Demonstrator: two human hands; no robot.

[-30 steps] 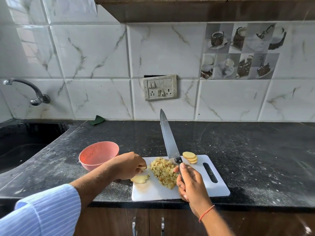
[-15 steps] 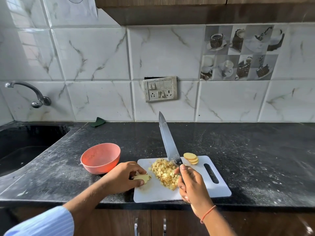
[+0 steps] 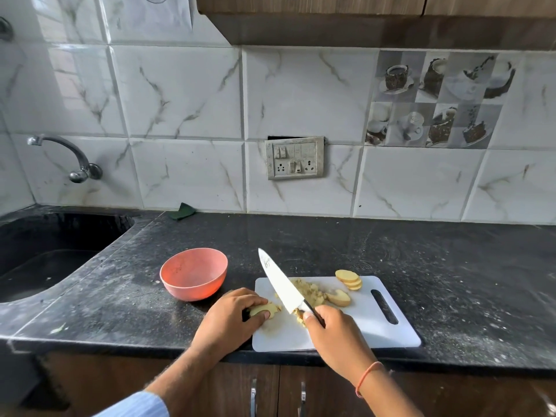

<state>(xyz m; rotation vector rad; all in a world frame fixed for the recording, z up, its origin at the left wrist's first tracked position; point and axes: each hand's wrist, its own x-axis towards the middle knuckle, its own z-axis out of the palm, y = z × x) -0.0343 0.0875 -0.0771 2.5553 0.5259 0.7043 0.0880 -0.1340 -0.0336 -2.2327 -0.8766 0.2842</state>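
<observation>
Counter [image 3: 421, 266]: 2 hands [image 3: 228, 320] [image 3: 337, 335], 1 knife [image 3: 279, 281], 1 bowl [image 3: 192, 284]

No word, number or brand can be read here. The knife [image 3: 282, 285] has a small dark mark on its blade near the tip, but the mark is too small and blurred to make out. Any lettering on the switch plate [image 3: 294, 158] on the wall is too small to read.
</observation>
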